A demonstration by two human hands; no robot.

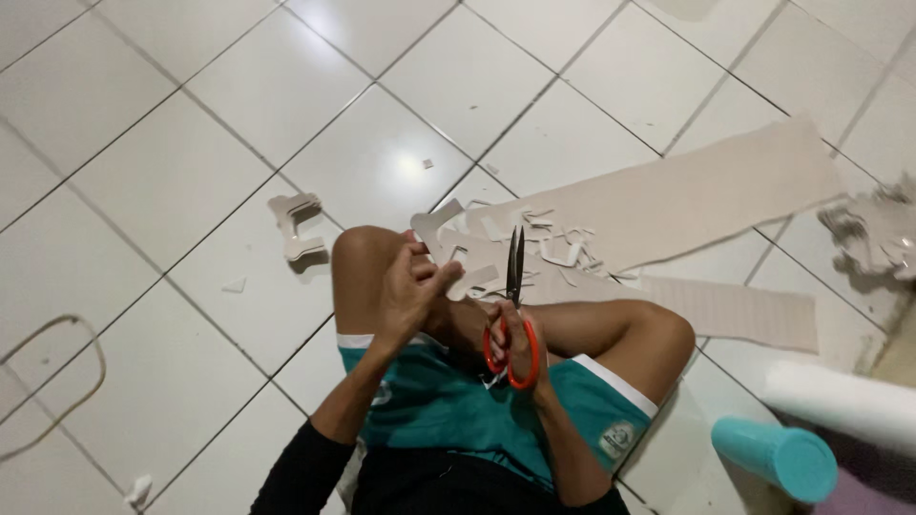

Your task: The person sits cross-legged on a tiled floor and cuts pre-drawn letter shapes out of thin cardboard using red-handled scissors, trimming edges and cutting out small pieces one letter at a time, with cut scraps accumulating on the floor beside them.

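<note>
Right hand [515,345] grips orange scissors [513,315], blades upright and closed; left hand [410,286] pinches a small cardboard piece [474,280] beside them, over the knees, steadied for cutting. Scraps [558,250] litter the floor [191,143].

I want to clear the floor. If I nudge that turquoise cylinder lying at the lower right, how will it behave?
The turquoise cylinder lies on its side on the smooth tiled floor, so it would probably roll at a light push. It looks smooth-skinned, so it may slip in a grip. Its weight cannot be judged from this view.
</note>
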